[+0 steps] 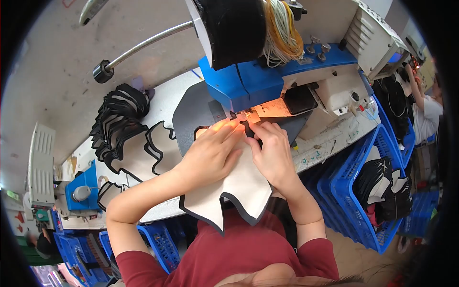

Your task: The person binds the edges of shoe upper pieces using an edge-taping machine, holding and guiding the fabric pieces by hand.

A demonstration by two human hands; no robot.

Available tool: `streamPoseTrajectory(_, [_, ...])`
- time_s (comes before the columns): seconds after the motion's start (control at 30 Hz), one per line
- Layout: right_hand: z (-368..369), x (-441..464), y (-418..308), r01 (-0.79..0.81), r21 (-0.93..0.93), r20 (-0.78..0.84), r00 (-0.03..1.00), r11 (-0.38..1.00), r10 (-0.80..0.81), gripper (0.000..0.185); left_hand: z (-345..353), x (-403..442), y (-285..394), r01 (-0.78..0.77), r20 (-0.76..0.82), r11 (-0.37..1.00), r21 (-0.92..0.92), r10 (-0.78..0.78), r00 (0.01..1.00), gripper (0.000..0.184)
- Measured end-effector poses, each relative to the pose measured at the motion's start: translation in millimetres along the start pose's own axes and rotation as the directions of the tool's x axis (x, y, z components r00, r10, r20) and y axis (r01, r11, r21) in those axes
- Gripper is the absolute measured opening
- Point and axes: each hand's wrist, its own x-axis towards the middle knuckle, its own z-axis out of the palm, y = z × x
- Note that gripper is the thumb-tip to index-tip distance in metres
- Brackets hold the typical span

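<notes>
A cream fabric panel [239, 184] with black bound edges lies under both of my hands, its pointed lower end hanging over the table edge toward me. My left hand [210, 153] rests flat on the panel, fingers stretched toward the lit needle area. Close by on the right, my right hand [273, 153] is closed, its thumb and fingers pinching the panel's edge near the needle. The blue head of a sewing machine [246, 88] stands just beyond my fingertips. Its lamp lights the stitching spot, which my fingers partly hide.
A stack of black-edged pieces [119, 122] stands on the table at left, with more cream pieces [160, 143] beside it. Blue crates [339, 191] holding black pieces stand at right. Another machine [81, 191] is at far left. A co-worker [425, 115] sits at far right.
</notes>
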Motion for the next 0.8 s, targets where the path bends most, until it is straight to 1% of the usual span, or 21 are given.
streamPoseTrajectory(0.07, [2.8,2.2,5.8,0.032,-0.012,0.003,0.999,0.999,-0.032,0.025,1.5,0.9,0.0,0.018,-0.022,1.0,0.018,-0.017,1.0,0.043])
streamPoseTrajectory(0.13, [4.6,7.2,9.4,0.031,0.001,0.02,0.999,1.0,-0.031,0.026,3.5,1.8,-1.1,0.043,-0.04,0.998,0.049,-0.041,0.998,0.042])
streamPoseTrajectory(0.23, [6.3,13.2,13.0,0.046,0.028,0.023,0.999,0.999,-0.047,0.027,4.7,4.7,-2.6,0.037,-0.083,0.998,0.06,-0.032,0.996,0.038])
streamPoseTrajectory(0.33, [7.8,18.7,14.4,0.057,0.039,0.04,0.998,0.998,-0.058,0.027,7.0,5.7,-8.9,0.021,-0.084,0.997,0.076,-0.015,0.996,0.037])
streamPoseTrajectory(0.43, [9.3,22.0,17.4,0.072,0.024,0.037,0.997,0.997,-0.073,0.027,-1.4,13.3,-7.8,0.083,0.0,0.996,-0.019,-0.083,0.997,0.035])
streamPoseTrajectory(0.47, [10.1,22.9,17.8,0.082,0.018,0.03,0.996,0.996,-0.082,0.027,-0.8,14.0,-9.2,0.083,-0.009,0.996,-0.029,-0.083,0.997,0.035])
streamPoseTrajectory(0.57, [10.5,25.4,15.7,0.015,0.045,0.044,0.999,0.999,-0.017,0.025,-0.2,14.7,-14.2,0.074,-0.024,0.996,-0.045,-0.075,0.997,0.036])
streamPoseTrajectory(0.63, [9.5,25.1,13.4,0.003,0.056,0.032,0.999,0.998,-0.005,0.024,-1.3,14.8,-15.8,0.054,-0.023,0.998,-0.045,-0.056,0.998,0.037])
streamPoseTrajectory(0.73, [9.3,25.5,13.9,-0.011,0.063,0.029,1.0,0.998,0.009,0.024,-0.9,14.9,-16.4,0.069,-0.013,0.996,-0.048,-0.07,0.997,0.04])
streamPoseTrajectory(0.8, [9.9,26.0,14.4,-0.012,0.068,0.028,1.0,0.998,0.01,0.024,6.1,10.8,-18.9,0.055,-0.106,0.998,-0.018,-0.056,0.993,0.042])
